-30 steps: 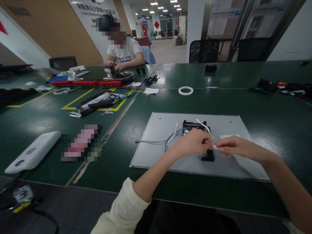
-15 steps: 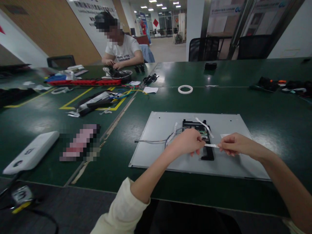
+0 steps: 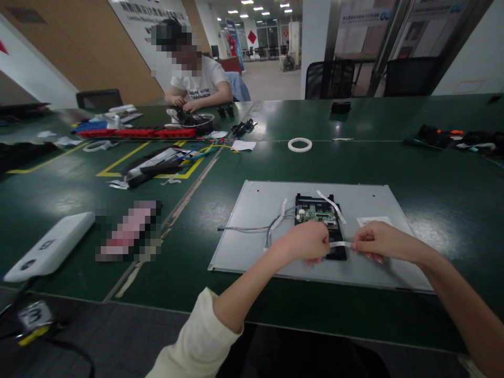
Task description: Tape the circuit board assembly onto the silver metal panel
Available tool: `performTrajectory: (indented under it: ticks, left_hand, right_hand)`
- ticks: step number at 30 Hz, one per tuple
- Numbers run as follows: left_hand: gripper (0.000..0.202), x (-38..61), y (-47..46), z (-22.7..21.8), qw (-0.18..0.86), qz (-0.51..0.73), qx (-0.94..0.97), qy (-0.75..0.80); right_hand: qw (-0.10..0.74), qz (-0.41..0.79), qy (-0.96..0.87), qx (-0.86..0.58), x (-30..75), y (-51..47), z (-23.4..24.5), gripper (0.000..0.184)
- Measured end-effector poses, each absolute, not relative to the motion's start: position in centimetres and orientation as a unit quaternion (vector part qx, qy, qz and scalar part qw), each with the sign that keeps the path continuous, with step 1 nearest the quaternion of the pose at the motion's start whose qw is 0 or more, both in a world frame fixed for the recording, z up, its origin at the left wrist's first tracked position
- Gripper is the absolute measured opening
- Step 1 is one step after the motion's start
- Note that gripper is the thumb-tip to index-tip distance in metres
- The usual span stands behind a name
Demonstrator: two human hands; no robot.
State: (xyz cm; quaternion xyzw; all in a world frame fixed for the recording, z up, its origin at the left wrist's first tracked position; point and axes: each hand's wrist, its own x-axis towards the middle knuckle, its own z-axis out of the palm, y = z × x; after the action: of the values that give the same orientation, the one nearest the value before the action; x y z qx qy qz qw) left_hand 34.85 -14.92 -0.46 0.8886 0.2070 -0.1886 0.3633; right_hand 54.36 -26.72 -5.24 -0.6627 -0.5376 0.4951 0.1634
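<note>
A short strip of white tape (image 3: 342, 244) is stretched between my two hands. My left hand (image 3: 309, 240) pinches its left end, and my right hand (image 3: 374, 241) pinches the other end. Beneath them lies a black plastic frame (image 3: 337, 254) with a green circuit board (image 3: 315, 216), on a flat grey-white panel (image 3: 252, 210). My left hand covers the lower part of the board. Other tape strips stick across the frame's upper right corner (image 3: 329, 204) and over the grey cables (image 3: 252, 229) left of the board. A white label (image 3: 372, 220) sits on the panel beyond my right hand.
A white tape roll (image 3: 300, 145) lies on the green table behind the panel. To the left are a blurred pink object (image 3: 132, 231) and a white device (image 3: 51, 247). A person (image 3: 200, 79) sits across the table, hands on dark parts. Wires and a black pouch (image 3: 157, 163) lie left.
Both hands have shifted slightly toward me with the tape strip held between them. More of the circuit board shows now.
</note>
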Motion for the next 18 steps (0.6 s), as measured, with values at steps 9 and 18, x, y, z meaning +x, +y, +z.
performTrajectory:
  ticks: [9, 18]
  left_hand:
    - [0.030, 35.22, -15.44, -0.83, 0.226, -0.150, 0.945, 0.181]
    - [0.031, 35.09, -15.43, -0.82, 0.192, -0.157, 0.954, 0.167]
  right_hand:
    - [0.159, 0.482, -0.528, -0.681, 53.96, -26.77, -5.44, 0.041]
    - [0.184, 0.533, -0.512, -0.648, 54.13, -26.92, -5.07, 0.032]
